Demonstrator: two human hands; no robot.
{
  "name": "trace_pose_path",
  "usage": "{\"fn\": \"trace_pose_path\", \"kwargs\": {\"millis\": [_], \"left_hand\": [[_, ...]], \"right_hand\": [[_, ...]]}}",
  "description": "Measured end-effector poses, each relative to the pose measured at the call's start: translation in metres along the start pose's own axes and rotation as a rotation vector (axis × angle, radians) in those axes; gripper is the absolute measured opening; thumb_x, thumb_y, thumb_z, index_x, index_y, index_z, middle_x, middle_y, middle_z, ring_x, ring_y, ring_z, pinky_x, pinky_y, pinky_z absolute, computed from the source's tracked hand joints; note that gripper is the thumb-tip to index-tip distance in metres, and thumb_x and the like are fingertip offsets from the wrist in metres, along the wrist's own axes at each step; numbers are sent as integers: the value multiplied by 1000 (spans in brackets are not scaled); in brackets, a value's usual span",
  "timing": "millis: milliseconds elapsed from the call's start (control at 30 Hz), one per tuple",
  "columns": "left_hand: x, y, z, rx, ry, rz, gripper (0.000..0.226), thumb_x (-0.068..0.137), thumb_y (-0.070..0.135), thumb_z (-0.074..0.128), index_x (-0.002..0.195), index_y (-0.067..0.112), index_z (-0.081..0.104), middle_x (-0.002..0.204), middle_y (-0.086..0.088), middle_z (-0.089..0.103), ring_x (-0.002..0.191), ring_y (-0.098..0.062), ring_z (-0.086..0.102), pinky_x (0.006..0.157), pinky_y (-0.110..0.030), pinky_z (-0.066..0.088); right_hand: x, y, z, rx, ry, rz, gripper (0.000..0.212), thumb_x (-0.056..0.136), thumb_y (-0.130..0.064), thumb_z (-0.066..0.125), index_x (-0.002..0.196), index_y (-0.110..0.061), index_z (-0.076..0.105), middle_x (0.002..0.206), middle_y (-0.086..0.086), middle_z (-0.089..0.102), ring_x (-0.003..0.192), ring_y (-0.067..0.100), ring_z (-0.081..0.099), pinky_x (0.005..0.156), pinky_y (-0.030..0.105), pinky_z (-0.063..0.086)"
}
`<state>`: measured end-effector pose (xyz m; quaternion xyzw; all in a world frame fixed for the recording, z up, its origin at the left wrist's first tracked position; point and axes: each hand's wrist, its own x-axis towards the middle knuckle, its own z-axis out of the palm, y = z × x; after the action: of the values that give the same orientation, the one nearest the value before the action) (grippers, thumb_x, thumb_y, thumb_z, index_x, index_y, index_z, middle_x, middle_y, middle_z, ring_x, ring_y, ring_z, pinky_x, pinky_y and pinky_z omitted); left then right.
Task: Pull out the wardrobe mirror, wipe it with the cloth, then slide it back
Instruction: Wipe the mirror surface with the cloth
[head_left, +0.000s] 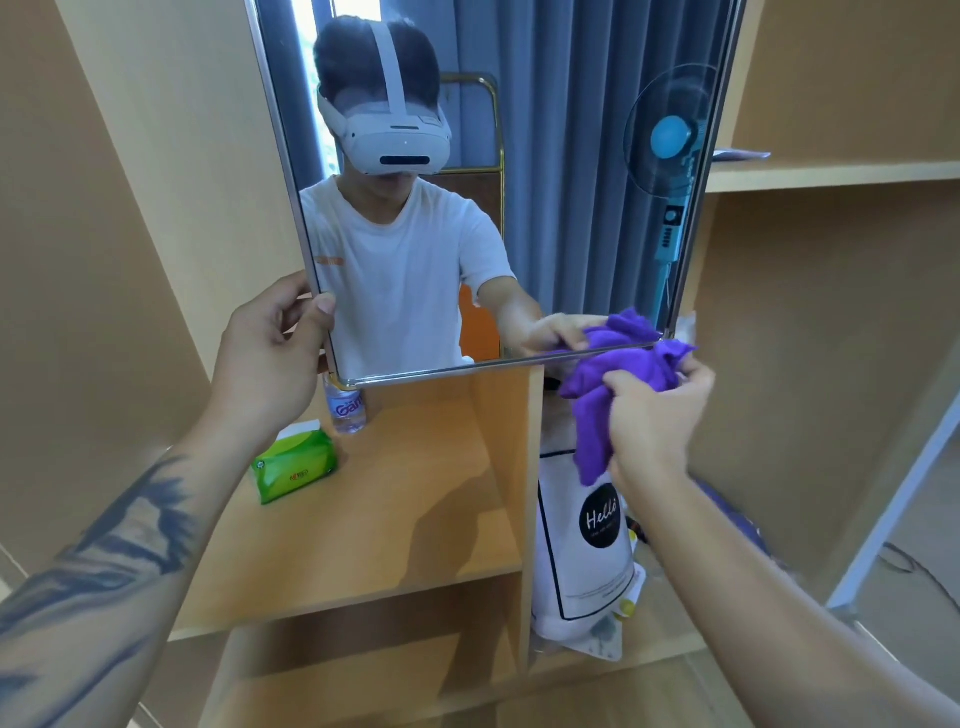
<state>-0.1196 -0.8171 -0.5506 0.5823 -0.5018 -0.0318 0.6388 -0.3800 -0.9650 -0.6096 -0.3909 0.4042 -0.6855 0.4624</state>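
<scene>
Mirrors: one, a metal-framed wardrobe mirror (519, 171).
Cloths: one, a purple cloth (618, 384).
Hands: two, the left hand (270, 358) and the right hand (660, 415).
Water bottles: one, a clear plastic bottle (347, 408) on the shelf.
Tissue packs: one, a green tissue pack (293, 467).
White bags: one, a white bag (582, 551) with a black "Hello" circle.
Fans: one, a reflected standing fan (670, 140).
</scene>
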Motion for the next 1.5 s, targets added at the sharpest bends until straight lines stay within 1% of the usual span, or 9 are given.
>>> {"fn": "trace_pose_path", "kwargs": {"millis": [167, 367, 533, 700, 900, 1067, 1233, 1367, 1500], "left_hand": [[1, -1, -1, 0, -6, 3, 31, 110, 28, 53, 107, 51, 74, 85, 9, 70, 84, -12, 65, 88, -52, 64], [4, -5, 0, -28, 8, 25, 30, 111, 26, 54, 111, 49, 74, 88, 9, 73, 85, -12, 68, 79, -35, 66], [5, -9, -1, -48, 12, 29, 30, 110, 27, 54, 111, 49, 75, 85, 12, 71, 83, -10, 66, 73, -25, 64], [4, -7, -1, -35, 19, 28, 31, 110, 26, 54, 108, 50, 75, 80, 14, 68, 79, -9, 64, 72, -24, 64], [3, -6, -1, -14, 31, 28, 31, 109, 27, 54, 109, 50, 75, 81, 15, 70, 79, -10, 63, 76, -31, 66], [1, -2, 0, 29, 35, 3, 32, 109, 27, 54, 106, 52, 74, 83, 15, 69, 82, -19, 62, 81, -47, 66], [-1, -1, 0, 54, 48, -10, 26, 107, 30, 55, 106, 48, 74, 79, 14, 67, 77, -16, 57, 85, -60, 63], [-1, 0, 0, 51, 48, -13, 22, 105, 35, 56, 111, 45, 74, 80, 11, 66, 77, -19, 56, 87, -64, 61], [-1, 4, 1, 98, 68, -40, 20, 106, 32, 59, 120, 34, 72, 87, 9, 70, 79, -20, 63, 89, -62, 60]], "right_hand": [[-39, 18, 28, -47, -171, 19, 61, 81, 2, 74, 122, -31, 44, 108, -19, 56, 77, -18, 62, 63, 6, 49], [-9, 0, 6, -7, -141, 152, 59, 81, 5, 73, 128, -23, 51, 112, 0, 68, 82, 10, 71, 65, 24, 56], [33, -26, -17, 41, 45, 159, 64, 84, 10, 64, 141, -14, 48, 120, 7, 67, 83, 14, 67, 65, 24, 57], [22, -26, 4, 11, 72, 162, 59, 84, 10, 55, 138, -13, 48, 122, 10, 66, 105, 31, 71, 94, 52, 60], [-24, -11, 37, 193, -39, 293, 55, 81, 14, 60, 122, -22, 49, 109, 4, 66, 81, 21, 68, 70, 36, 61], [-5, -21, 13, 196, -65, 291, 60, 82, 17, 61, 134, -12, 50, 113, 11, 68, 73, 20, 68, 62, 33, 59], [45, -38, -7, 200, 181, 136, 57, 76, 19, 59, 122, -15, 51, 125, 17, 68, 86, 25, 66, 83, 41, 60], [63, -50, -8, -83, 64, -161, 53, 80, 5, 62, 120, -29, 53, 110, -17, 62, 99, 10, 66, 91, 23, 54], [74, -80, 1, -261, -89, -428, 48, 76, -2, 56, 108, -37, 60, 102, -27, 64, 93, -1, 62, 87, 16, 49]]}}
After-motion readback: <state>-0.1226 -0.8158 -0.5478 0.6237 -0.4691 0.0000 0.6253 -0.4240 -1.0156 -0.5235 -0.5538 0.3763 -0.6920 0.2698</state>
